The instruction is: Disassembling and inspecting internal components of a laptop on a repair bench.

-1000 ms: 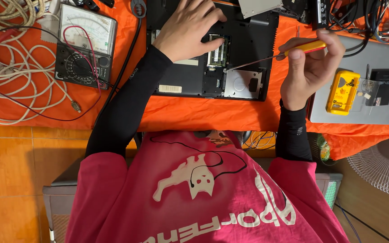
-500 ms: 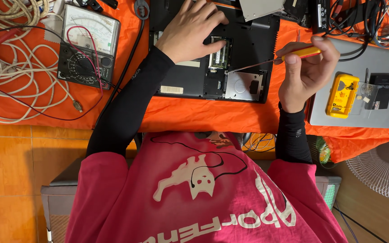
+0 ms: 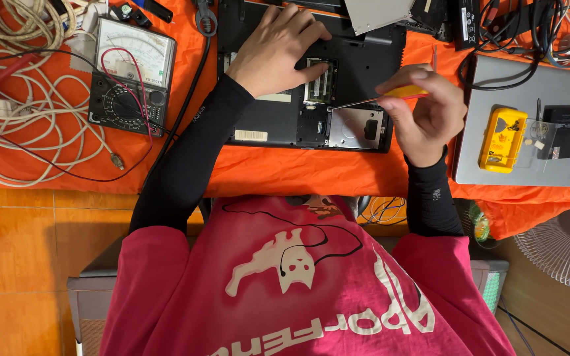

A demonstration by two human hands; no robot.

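Observation:
A black laptop (image 3: 278, 122) lies upside down on the orange cloth, its bottom cover off and its inner bays showing. My left hand (image 3: 275, 49) rests flat on the laptop, fingertips beside the memory slot (image 3: 321, 82). My right hand (image 3: 427, 112) grips a yellow-handled screwdriver (image 3: 397, 94). The thin shaft points left, with the tip just above the empty silver drive bay (image 3: 357, 125).
An analog multimeter (image 3: 130, 76) with red and black leads sits at the left, next to a heap of white cables (image 3: 14, 99). A closed grey laptop (image 3: 489, 165) at the right carries a yellow box (image 3: 503, 138) and a black block. A fan (image 3: 565, 244) stands at lower right.
My right hand with the screwdriver has shifted slightly left and turned a little. My left hand stays on the laptop.

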